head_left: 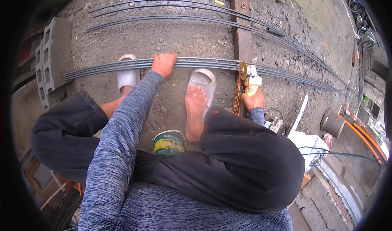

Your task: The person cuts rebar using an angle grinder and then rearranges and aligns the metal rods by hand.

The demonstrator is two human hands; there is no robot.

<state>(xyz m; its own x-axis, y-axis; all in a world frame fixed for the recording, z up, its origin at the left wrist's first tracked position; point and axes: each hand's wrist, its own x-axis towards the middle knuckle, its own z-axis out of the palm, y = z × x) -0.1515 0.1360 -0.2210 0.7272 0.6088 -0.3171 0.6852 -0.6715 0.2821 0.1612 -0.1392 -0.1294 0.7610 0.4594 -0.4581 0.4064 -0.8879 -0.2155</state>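
Observation:
A bundle of several steel rebars (204, 63) runs across the ground in front of my feet. My left hand (164, 64) is wrapped round the bundle left of the middle. On the right, my right hand (254, 99) grips an angle grinder (253, 81) by its body. The grinder's cutting disc (243, 70) meets the rebars where they cross a wooden plank (243, 43). Orange sparks (237, 96) stream from the disc toward me, down past the plank. The fingers of my right hand are partly hidden behind the tool.
More rebars (171, 17) lie farther out, bending toward the right. Concrete hollow blocks (51, 63) stand at the left. Close to my feet sits a green and yellow bucket (169, 143). A grey cylinder (332, 123) and orange pipes (365, 139) lie at the right, near a white sack (306, 145).

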